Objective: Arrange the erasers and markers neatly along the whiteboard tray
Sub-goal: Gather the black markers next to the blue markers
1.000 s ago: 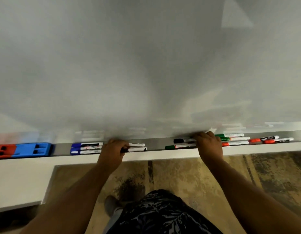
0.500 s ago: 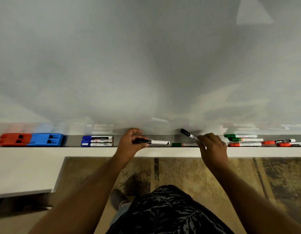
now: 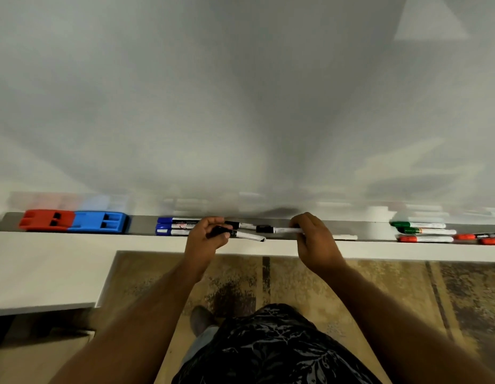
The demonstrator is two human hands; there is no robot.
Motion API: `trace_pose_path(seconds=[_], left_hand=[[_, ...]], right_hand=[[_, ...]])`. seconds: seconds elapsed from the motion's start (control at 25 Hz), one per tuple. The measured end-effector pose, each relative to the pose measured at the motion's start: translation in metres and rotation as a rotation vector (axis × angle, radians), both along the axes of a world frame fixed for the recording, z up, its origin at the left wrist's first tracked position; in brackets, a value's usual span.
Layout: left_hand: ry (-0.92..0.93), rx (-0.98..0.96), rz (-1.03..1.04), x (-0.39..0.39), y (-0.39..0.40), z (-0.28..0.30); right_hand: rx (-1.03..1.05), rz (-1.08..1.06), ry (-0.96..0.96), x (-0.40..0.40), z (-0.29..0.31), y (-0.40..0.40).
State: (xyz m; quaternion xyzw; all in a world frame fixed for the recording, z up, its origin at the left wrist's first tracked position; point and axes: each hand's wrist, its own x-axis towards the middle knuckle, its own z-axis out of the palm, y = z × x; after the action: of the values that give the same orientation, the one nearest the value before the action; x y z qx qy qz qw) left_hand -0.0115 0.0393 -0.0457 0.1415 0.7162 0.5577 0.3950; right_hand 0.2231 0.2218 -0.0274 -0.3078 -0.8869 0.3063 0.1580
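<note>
Where whiteboard (image 3: 240,92) meets grey tray (image 3: 141,228) above patterned carpet (image 3: 379,295): left hand (image 3: 206,239) grips black marker (image 3: 242,234); right hand (image 3: 314,239) grips another marker (image 3: 279,230).

A white ledge (image 3: 157,243) runs the width of the view; at the left it widens into a broad white surface (image 3: 41,275) with a darker shadowed gap beneath it. The floor (image 3: 379,295) is a mottled tan and brown covering marked by dark streaks and one dark vertical band. A dark garment with a pale leaf print (image 3: 271,350) fills the lower centre. A grey shoe (image 3: 200,318) shows on the floor just left of the garment. A pale triangular reflection (image 3: 430,20) sits top right.
</note>
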Motion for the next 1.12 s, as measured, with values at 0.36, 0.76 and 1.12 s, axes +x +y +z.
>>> trace_pose_path(seconds=[0.36,0.76,1.12], left_hand=[[0.284,-0.147,-0.045,-0.030,-0.025,0.002],[0.101,-0.066,0.092,-0.035,-0.023,0.003],[0.316,-0.193,-0.217,-0.018,0.012,-0.009]], right_hand=[[-0.006,-0.097,-0.311,-0.074,-0.020,-0.034],[-0.363,-0.186,-0.181,-0.067,-0.022,-0.019],[-0.665,-0.238,-0.054,-0.035,-0.003,0.001]])
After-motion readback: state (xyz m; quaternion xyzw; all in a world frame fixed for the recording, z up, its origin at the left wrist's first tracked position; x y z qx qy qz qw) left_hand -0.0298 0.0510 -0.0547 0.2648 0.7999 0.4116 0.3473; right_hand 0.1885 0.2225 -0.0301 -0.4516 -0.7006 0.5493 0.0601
